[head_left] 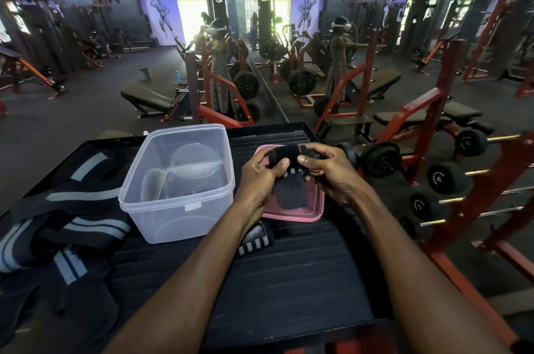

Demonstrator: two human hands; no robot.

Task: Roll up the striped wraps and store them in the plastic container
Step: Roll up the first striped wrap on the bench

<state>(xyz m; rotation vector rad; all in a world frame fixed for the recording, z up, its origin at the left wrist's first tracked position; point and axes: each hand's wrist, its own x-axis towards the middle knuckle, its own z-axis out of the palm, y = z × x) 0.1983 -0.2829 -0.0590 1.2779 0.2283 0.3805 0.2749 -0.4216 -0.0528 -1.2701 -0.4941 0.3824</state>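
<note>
I hold a black striped wrap (290, 180) in both hands above a pink lid (289, 212). Its top is rolled into a short cylinder, and a loose black tail hangs down from it. My left hand (261, 177) grips the roll's left end, and my right hand (328, 168) grips its right end. A clear plastic container (179, 209) stands open just left of my hands, with nothing visible inside. Several unrolled black wraps with grey stripes (72, 226) lie tangled at the left. Another rolled striped wrap (255, 239) lies under my left forearm.
Everything rests on a black ribbed surface (303, 267). A red rack of dumbbells (445, 180) stands close on the right. Benches, weight machines and a mirror wall fill the gym beyond, and a person is reflected in the mirror.
</note>
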